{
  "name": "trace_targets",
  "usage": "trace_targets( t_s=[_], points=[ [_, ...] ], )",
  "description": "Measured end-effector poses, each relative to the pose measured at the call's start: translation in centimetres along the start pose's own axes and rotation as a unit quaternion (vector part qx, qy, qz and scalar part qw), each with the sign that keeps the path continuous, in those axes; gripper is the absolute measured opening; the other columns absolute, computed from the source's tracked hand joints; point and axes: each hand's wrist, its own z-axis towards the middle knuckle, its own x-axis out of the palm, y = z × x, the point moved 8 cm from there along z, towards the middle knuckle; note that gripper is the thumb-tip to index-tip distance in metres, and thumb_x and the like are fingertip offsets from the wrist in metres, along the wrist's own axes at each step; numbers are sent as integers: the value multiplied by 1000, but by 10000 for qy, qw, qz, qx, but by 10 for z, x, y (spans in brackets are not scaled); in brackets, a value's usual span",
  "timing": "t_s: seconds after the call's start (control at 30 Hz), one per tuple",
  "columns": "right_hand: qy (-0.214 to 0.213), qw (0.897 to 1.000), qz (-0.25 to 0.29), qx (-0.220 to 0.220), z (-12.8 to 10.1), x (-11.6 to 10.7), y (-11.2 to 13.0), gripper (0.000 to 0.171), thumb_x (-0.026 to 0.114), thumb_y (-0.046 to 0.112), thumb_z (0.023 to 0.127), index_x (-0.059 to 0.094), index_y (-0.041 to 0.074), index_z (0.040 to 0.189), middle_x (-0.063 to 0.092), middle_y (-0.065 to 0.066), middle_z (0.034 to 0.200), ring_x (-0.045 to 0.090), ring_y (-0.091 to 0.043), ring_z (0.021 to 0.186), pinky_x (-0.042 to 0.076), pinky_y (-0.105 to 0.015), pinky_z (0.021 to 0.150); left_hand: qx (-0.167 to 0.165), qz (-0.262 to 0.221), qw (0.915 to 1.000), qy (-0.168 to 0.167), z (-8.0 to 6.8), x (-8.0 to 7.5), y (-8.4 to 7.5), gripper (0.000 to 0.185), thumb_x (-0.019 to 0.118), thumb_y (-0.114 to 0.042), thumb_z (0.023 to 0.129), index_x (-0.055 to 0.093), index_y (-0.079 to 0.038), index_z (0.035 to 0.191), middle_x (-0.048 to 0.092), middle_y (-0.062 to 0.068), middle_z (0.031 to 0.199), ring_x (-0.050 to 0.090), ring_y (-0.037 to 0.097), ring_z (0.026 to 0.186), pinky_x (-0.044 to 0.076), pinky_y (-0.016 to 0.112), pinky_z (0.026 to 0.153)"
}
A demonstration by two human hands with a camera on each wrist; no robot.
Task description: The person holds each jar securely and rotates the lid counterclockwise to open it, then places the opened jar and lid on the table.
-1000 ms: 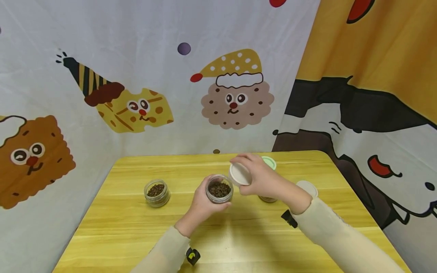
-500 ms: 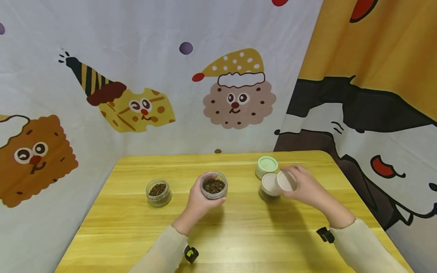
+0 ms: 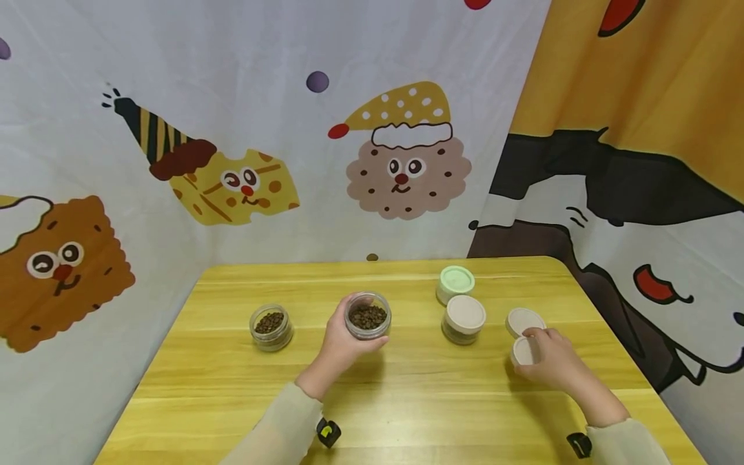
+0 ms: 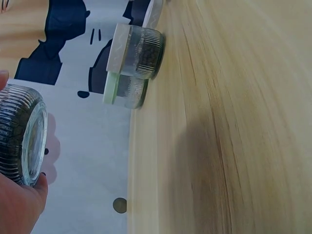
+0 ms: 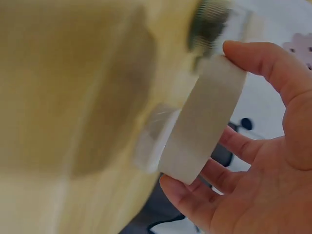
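My left hand (image 3: pixel 343 340) grips an open ribbed glass jar (image 3: pixel 368 316) of dark brown beans or pellets, raised over the table and tilted a little toward me. In the left wrist view the same glass jar (image 4: pixel 22 135) shows its ribbed side and base. On the right, my right hand (image 3: pixel 552 359) pinches a white lid (image 5: pixel 204 119) by its rim between thumb and fingers. It is above the table, close to another white lid (image 3: pixel 526 321) lying flat there. Whether the two lids touch cannot be told.
A second open jar (image 3: pixel 271 328) of similar brown contents stands at the left on the wooden table (image 3: pixel 407 413). Right of centre stand a white-lidded jar (image 3: pixel 464 320) and a green-lidded jar (image 3: pixel 455 284) behind it. A printed curtain (image 3: pixel 261 245) hangs behind the table.
My right hand has carried the white lid from beside the held jar, past the lidded jars, to the table's right side. My left hand stays nearly in place with the jar.
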Motion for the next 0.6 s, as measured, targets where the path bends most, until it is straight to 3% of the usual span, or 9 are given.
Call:
trace_targets(
  t_s=[0.13,0.3,0.43,0.6],
  points=[
    [130,9995,-142,240,-1,12,-21,76,82,32,65,49,-11,119,48,-37,110,48,-51,95,43,-58,73,-31,12,10000,82,-4,-1,-16,80,87,-7,63,47,-8,132,55,14,127,50,31,119,40,50,101],
    [193,9985,-202,463,1,22,-35,81,82,36,65,47,-13,120,46,-38,109,47,-52,95,42,-59,75,-89,74,9998,150,-5,-2,-19,80,86,-8,64,46,-7,133,54,15,129,49,31,121,40,47,102],
    [317,9970,-163,682,2,28,-42,83,80,38,66,45,-13,121,44,-39,110,46,-52,93,42,-57,73,70,52,9999,107,-4,-1,-16,80,87,-8,63,46,-6,132,55,15,127,51,31,119,41,49,100],
    [461,9952,-101,861,3,31,-45,86,80,41,68,42,-14,123,42,-40,111,45,-52,93,43,-56,72,100,13,9999,9,1,0,5,82,89,-12,61,48,-16,131,57,5,126,51,25,118,41,47,100]
  ],
)
